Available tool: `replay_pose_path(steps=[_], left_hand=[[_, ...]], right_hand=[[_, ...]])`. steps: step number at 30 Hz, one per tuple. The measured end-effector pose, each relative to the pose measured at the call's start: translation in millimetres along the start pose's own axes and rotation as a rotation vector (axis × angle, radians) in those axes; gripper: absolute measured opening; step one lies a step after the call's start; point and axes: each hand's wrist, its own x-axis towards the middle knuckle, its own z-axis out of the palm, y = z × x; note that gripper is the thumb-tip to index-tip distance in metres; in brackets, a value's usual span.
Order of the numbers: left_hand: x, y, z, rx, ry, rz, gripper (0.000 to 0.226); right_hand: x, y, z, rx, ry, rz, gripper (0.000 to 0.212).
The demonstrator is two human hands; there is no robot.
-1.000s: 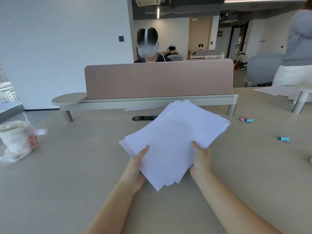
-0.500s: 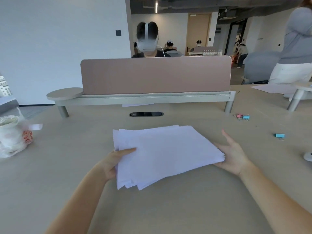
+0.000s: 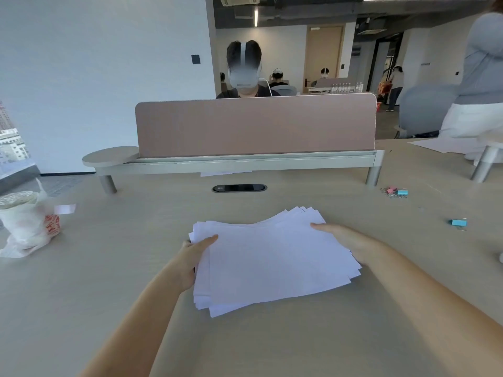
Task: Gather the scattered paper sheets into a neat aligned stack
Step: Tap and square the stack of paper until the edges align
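A loose pile of white paper sheets (image 3: pixel 272 259) lies in front of me on the beige desk (image 3: pixel 136 281), its edges fanned out at the far right corner and along the near left side. My left hand (image 3: pixel 194 257) grips the pile's left edge, thumb on top of the sheets and fingers under them. My right hand (image 3: pixel 345 240) holds the right edge, its thumb resting on the top sheet near the far right corner.
A pink divider panel (image 3: pixel 255 126) on a grey rail crosses the desk behind the pile. A white bagged cup (image 3: pixel 24 221) stands at the left. Binder clips (image 3: pixel 397 191) and a blue clip (image 3: pixel 458 223) lie at the right. A person sits behind the divider; another stands at the far right.
The pile went from tilted up in both hands to lying flat on the desk. My right hand moved from beside the right edge onto it. The sheets turned a little.
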Motion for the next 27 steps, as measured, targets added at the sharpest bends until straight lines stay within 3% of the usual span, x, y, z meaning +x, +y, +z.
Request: replay_pose_path(steps=[4, 9, 12, 18, 22, 27], left_hand=[[-7.9, -0.9, 1.7, 0.033, -0.155, -0.064, 0.037], [1.4, -3.0, 5.0, 0.01, -0.008, 0.058, 0.049], [-2.9, -2.6, 3.4, -0.029, 0.009, 0.189, 0.046], [-37.4, 39.3, 17.8, -0.045, -0.012, 0.67, 0.039], [-44.3, 28.6, 30.0, 0.034, 0.018, 0.701, 0.053], [-42.5, 1.5, 35.2, 0.084, 0.103, 0.708, 0.025]], right_hand=[[1.5, 5.4, -4.7, 0.03, -0.037, 0.015, 0.039], [10.7, 8.8, 0.7, 0.102, -0.049, -0.098, 0.031], [11.0, 15.5, -7.2, 0.137, -0.04, -0.233, 0.04], [-35.3, -6.3, -6.2, 0.366, 0.146, -0.668, 0.044], [-58.8, 13.6, 12.6, 0.226, 0.367, -0.722, 0.031], [-57.3, 33.3, 32.7, 0.236, 0.504, -0.804, 0.023]])
